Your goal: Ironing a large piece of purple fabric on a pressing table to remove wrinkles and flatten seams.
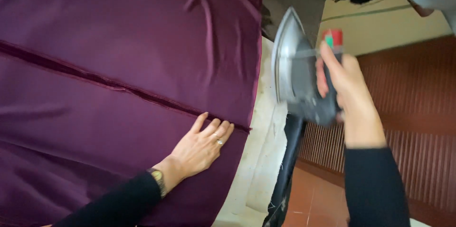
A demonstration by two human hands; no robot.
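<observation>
Purple cloth [118, 41] covers most of the left side of the view, smooth and a little shiny, spread flat over a board with a pale cover [266, 151]. A dark seam [95, 78] runs across the cloth from the far left down toward the right edge, and it ends near the fingertips of the left hand [202, 146]. This hand lies flat on the cloth, palm down, with the fingers stretched and close together, so it presses the cloth and grips nothing. A ring is on one finger and a wristwatch [157, 179] sits at the wrist, just where the black sleeve [118, 203] begins.

To the right, off the cloth, the right hand [349, 89] is closed around the handle of an iron [297, 77]. The iron is lifted in the air and tipped up, so its shiny metal plate faces left toward the cloth and touches nothing. It has a grey body and a red and green part at the far end of the handle. The iron is beside the right edge of the board, apart from the cloth.

Behind the right hand stands a brown ribbed panel [418, 113], and below it a reddish tile floor [318, 203] shows
</observation>
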